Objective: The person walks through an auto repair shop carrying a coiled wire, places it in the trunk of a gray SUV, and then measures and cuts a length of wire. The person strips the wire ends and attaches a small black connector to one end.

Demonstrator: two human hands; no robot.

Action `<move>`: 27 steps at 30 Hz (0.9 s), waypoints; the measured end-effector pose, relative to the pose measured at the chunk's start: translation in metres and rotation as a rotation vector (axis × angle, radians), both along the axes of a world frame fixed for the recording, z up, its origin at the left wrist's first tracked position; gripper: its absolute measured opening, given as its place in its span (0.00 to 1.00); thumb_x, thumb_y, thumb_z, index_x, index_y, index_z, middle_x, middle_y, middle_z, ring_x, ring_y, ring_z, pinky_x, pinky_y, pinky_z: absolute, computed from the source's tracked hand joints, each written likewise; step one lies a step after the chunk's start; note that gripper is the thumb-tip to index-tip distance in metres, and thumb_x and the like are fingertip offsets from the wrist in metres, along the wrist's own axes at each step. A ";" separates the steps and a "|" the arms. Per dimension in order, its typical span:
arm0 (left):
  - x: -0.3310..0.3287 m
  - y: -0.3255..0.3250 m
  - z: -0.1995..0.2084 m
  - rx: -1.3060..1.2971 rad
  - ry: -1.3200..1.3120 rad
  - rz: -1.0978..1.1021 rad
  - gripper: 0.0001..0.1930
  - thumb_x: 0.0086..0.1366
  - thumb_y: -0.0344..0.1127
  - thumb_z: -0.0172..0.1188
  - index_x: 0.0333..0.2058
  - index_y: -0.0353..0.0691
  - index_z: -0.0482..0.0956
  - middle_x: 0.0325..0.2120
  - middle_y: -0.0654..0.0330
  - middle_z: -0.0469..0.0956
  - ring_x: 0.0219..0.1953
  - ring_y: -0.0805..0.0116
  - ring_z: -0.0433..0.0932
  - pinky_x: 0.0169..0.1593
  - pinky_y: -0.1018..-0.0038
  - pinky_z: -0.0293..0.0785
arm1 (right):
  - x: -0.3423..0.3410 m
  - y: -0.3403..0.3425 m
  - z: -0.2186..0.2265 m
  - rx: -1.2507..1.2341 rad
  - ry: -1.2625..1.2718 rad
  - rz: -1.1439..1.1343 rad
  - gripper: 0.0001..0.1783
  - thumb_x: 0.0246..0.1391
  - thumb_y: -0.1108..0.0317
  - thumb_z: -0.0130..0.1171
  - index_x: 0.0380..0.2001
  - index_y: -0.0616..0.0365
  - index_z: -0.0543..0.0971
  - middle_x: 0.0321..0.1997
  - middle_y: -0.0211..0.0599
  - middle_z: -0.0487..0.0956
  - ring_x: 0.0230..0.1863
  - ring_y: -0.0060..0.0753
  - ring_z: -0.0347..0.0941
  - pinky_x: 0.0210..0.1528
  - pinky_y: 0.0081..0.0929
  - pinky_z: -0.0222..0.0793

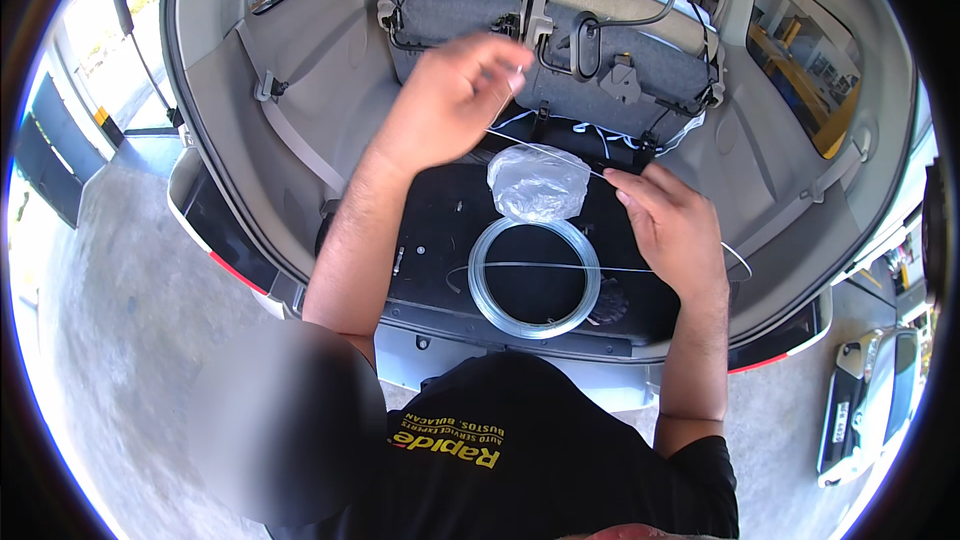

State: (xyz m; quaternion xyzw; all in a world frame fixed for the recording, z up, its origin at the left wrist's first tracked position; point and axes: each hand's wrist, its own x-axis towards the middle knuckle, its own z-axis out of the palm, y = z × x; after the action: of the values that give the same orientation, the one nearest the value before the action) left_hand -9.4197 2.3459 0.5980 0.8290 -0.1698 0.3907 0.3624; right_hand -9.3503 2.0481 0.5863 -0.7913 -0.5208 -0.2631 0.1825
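Raised above the cargo floor near the folded seats, my left hand is closed, its thumb and fingers pinching a thin metal wire. The wire slants down to my right hand, which also grips it between thumb and fingers. Past my right hand the wire bends round in a loop and runs back left over a coil of shiny wire. That coil lies flat on the black cargo floor near its front edge. A crumpled clear plastic bag rests just beyond the coil, below both hands.
Folded grey-and-beige seats stand at the back, with a black headrest-like loop hanging there. Small metal bits lie left of the coil. Beige side panels enclose both sides. A parked car is at lower right. A blurred patch covers the lower left.
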 end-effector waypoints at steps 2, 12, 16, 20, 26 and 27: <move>0.001 0.004 0.022 -0.067 -0.062 -0.038 0.12 0.71 0.29 0.63 0.51 0.35 0.79 0.42 0.62 0.84 0.42 0.74 0.82 0.46 0.75 0.79 | 0.003 -0.013 0.000 0.030 0.004 -0.002 0.16 0.56 0.75 0.64 0.47 0.48 0.85 0.32 0.32 0.77 0.29 0.41 0.79 0.30 0.36 0.76; 0.005 -0.020 0.065 -0.020 0.103 -0.226 0.11 0.70 0.25 0.62 0.50 0.36 0.79 0.35 0.64 0.79 0.36 0.80 0.77 0.40 0.77 0.75 | -0.001 -0.039 0.002 0.244 -0.003 -0.054 0.18 0.55 0.84 0.59 0.47 0.56 0.83 0.37 0.39 0.79 0.33 0.43 0.81 0.35 0.36 0.78; -0.016 -0.036 0.082 0.235 -0.001 -0.014 0.17 0.68 0.23 0.63 0.54 0.43 0.83 0.29 0.64 0.76 0.28 0.78 0.70 0.32 0.73 0.69 | -0.012 -0.043 0.011 0.308 0.053 -0.087 0.23 0.55 0.87 0.57 0.52 0.55 0.83 0.35 0.39 0.77 0.33 0.39 0.79 0.36 0.33 0.77; -0.021 -0.050 0.085 0.497 -0.102 0.158 0.18 0.67 0.27 0.60 0.55 0.43 0.83 0.35 0.50 0.80 0.34 0.56 0.83 0.37 0.65 0.77 | -0.017 -0.036 0.009 0.374 0.017 -0.034 0.25 0.56 0.87 0.56 0.54 0.55 0.83 0.35 0.38 0.76 0.32 0.35 0.78 0.35 0.31 0.76; -0.023 -0.075 0.078 0.265 -0.004 0.208 0.11 0.66 0.25 0.63 0.47 0.39 0.79 0.31 0.52 0.82 0.31 0.57 0.84 0.36 0.65 0.79 | -0.027 -0.024 0.011 0.508 0.075 -0.035 0.24 0.59 0.87 0.54 0.55 0.56 0.83 0.35 0.38 0.76 0.32 0.35 0.77 0.36 0.30 0.75; -0.018 -0.074 0.073 0.155 -0.038 0.159 0.10 0.67 0.26 0.64 0.46 0.39 0.78 0.30 0.55 0.82 0.30 0.61 0.84 0.35 0.67 0.79 | -0.027 -0.022 0.012 0.527 0.089 -0.014 0.24 0.59 0.87 0.54 0.55 0.56 0.83 0.35 0.39 0.76 0.32 0.35 0.76 0.36 0.29 0.74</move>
State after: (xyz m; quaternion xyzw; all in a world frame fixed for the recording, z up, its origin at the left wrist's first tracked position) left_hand -9.4379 2.2718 0.6713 0.8578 -0.1401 0.4196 0.2617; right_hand -9.3768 2.0261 0.5986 -0.7307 -0.4204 -0.3560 0.4033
